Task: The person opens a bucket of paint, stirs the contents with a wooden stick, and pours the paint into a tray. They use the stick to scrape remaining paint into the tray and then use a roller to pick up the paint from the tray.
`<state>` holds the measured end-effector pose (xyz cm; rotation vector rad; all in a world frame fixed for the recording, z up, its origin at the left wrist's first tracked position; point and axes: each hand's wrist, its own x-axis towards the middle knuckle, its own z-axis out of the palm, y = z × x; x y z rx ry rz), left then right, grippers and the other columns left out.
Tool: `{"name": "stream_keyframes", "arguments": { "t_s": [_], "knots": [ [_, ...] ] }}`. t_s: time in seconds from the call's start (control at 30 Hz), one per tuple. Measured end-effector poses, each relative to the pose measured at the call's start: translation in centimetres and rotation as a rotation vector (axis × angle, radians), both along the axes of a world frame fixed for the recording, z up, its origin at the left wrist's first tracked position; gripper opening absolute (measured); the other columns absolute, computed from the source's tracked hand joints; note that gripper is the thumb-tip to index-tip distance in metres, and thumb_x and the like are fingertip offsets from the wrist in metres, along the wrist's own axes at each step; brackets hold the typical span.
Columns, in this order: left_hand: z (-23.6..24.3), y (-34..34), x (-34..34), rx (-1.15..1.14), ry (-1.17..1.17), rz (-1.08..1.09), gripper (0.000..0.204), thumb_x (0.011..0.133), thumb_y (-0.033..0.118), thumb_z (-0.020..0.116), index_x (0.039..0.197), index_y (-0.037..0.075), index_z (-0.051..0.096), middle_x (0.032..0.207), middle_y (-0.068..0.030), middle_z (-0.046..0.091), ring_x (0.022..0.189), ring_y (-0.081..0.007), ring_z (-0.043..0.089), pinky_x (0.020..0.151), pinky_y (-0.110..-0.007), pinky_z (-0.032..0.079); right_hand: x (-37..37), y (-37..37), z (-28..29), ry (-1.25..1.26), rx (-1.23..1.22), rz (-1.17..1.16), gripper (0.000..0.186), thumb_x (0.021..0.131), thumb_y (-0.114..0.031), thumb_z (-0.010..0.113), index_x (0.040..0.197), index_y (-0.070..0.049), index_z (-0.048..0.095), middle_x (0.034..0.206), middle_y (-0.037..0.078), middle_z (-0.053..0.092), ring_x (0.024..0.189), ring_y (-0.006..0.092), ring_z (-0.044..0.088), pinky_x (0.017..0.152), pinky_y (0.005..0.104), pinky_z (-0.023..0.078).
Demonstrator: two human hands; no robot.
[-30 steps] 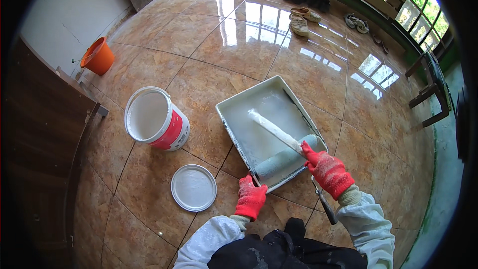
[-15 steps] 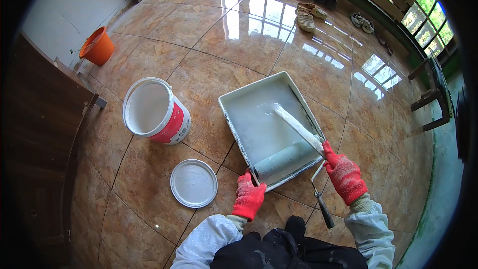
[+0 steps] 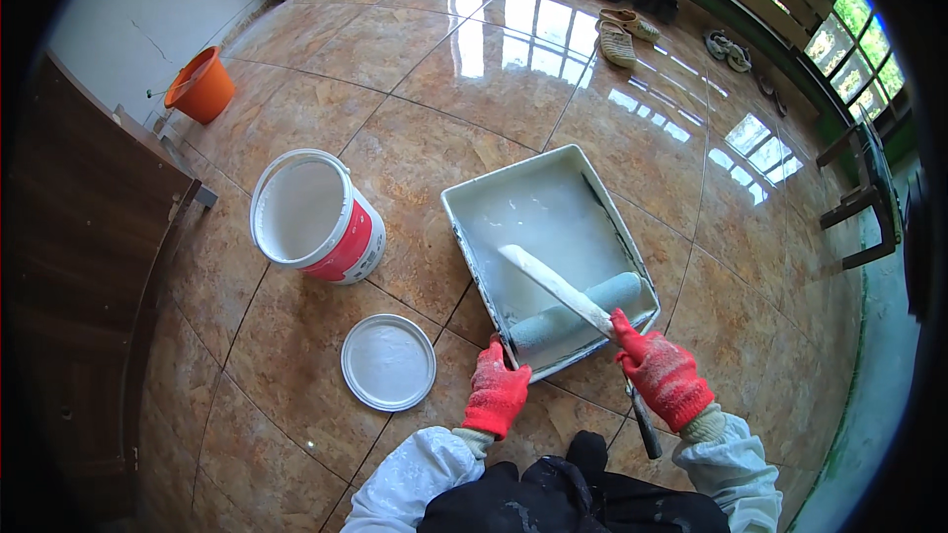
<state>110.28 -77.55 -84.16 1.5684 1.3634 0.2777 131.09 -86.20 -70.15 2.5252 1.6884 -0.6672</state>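
A white paint tray holding thin whitish paint stands on the floor in front of me. My left hand, in a red glove, is closed on the tray's near left corner. In my right hand, also red-gloved, is a paint-coated stirring stick, slanting over the tray with its far end at the paint. A pale blue paint roller lies across the near end of the tray, partly behind the stick. Its dark handle sticks out over the near rim, below my right hand.
Left of the tray stands an open white-and-red paint bucket, with its round lid on the tiles nearby. An orange bucket is by the wall, near a dark wooden cabinet. Clogs and other shoes lie farther off.
My right hand has moved left with the stirring stick, whose tip has come nearer and leftward through the tray. My left hand keeps its grip on the tray's corner.
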Motion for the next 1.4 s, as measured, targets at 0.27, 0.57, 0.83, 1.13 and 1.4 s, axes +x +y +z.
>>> {"name": "stream_keyframes", "arguments": {
  "t_s": [0.27, 0.57, 0.83, 1.13, 1.4],
  "knots": [
    [0.6, 0.5, -0.3, 0.021, 0.042, -0.041, 0.076, 0.074, 0.024, 0.067, 0.140, 0.005, 0.035, 0.120, -0.0228, 0.053, 0.112, -0.0400, 0.052, 0.095, -0.045, 0.043, 2.7, 0.1, 1.8, -0.133, -0.034, -0.165, 0.061, 0.087, -0.020, 0.054, 0.144, -0.026, 0.035, 0.087, 0.016, 0.062, 0.081, 0.0355, 0.062, 0.071, 0.0454, 0.049],
    [-0.1, 0.1, -2.1, 0.053, 0.054, -0.032, 0.074, 0.074, 0.023, 0.067, 0.139, 0.007, 0.035, 0.118, -0.0220, 0.053, 0.112, -0.0409, 0.051, 0.094, -0.047, 0.043, 1.0, 2.8, -2.8, -0.004, 0.063, -0.026, 0.062, 0.088, -0.020, 0.056, 0.145, -0.023, 0.034, 0.088, 0.017, 0.062, 0.084, 0.0357, 0.062, 0.070, 0.0452, 0.048],
    [0.0, -0.6, -2.7, 0.042, 0.005, -0.009, 0.072, 0.074, 0.022, 0.067, 0.137, 0.009, 0.037, 0.115, -0.0226, 0.053, 0.111, -0.0415, 0.051, 0.094, -0.047, 0.043, -1.1, -0.7, 0.4, -0.026, -0.043, 0.000, 0.063, 0.087, -0.020, 0.059, 0.145, -0.025, 0.035, 0.084, 0.015, 0.060, 0.077, 0.0336, 0.061, 0.066, 0.0437, 0.048],
    [0.7, -0.5, -2.1, 0.011, -0.002, -0.022, 0.073, 0.075, 0.022, 0.068, 0.139, 0.009, 0.035, 0.117, -0.0231, 0.052, 0.111, -0.0420, 0.051, 0.093, -0.047, 0.043, 2.2, -0.1, 0.4, -0.154, -0.035, -0.155, 0.060, 0.088, -0.023, 0.054, 0.144, -0.028, 0.034, 0.088, 0.017, 0.062, 0.080, 0.0363, 0.062, 0.069, 0.0461, 0.049],
    [0.4, -0.4, -2.9, 0.030, 0.011, -0.035, 0.073, 0.076, 0.023, 0.068, 0.140, 0.009, 0.034, 0.119, -0.0244, 0.051, 0.111, -0.0418, 0.052, 0.092, -0.047, 0.045, -0.3, 2.8, -1.7, 0.035, 0.010, -0.045, 0.061, 0.090, -0.023, 0.054, 0.146, -0.023, 0.032, 0.089, 0.020, 0.062, 0.082, 0.0388, 0.061, 0.071, 0.0467, 0.048]
  ]
}}
